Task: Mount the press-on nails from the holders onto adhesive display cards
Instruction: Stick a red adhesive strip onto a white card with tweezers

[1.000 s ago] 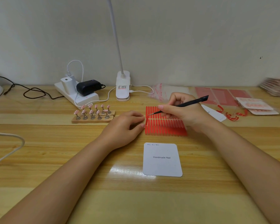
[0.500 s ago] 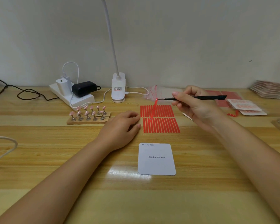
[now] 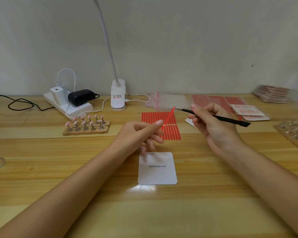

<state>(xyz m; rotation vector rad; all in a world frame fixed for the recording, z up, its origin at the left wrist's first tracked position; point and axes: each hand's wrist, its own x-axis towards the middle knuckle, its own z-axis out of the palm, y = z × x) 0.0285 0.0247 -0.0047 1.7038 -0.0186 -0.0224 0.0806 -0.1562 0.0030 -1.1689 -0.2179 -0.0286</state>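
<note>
While right hand (image 3: 212, 124) grips tweezers (image 3: 213, 116), left hand (image 3: 138, 134) has risen, now pinching the red strip (image 3: 169, 116).

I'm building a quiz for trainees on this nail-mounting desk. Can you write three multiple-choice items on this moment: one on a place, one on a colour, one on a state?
1. Where does the white card lie?
A. On the power strip
B. On the table, nearer the person than the red strip sheet
C. Under the lamp clamp

2. What colour is the strip hanging from the tool's tip?
A. Red
B. Blue
C. Green

3. What is the right hand doing?
A. Lying flat on the table
B. Holding the black tool
C. Gripping the lamp

Answers: 1 B, the card sits in front of the strip sheet on the table. 2 A, it matches the red sheet. 3 B, its fingers pinch the black tool.
</note>
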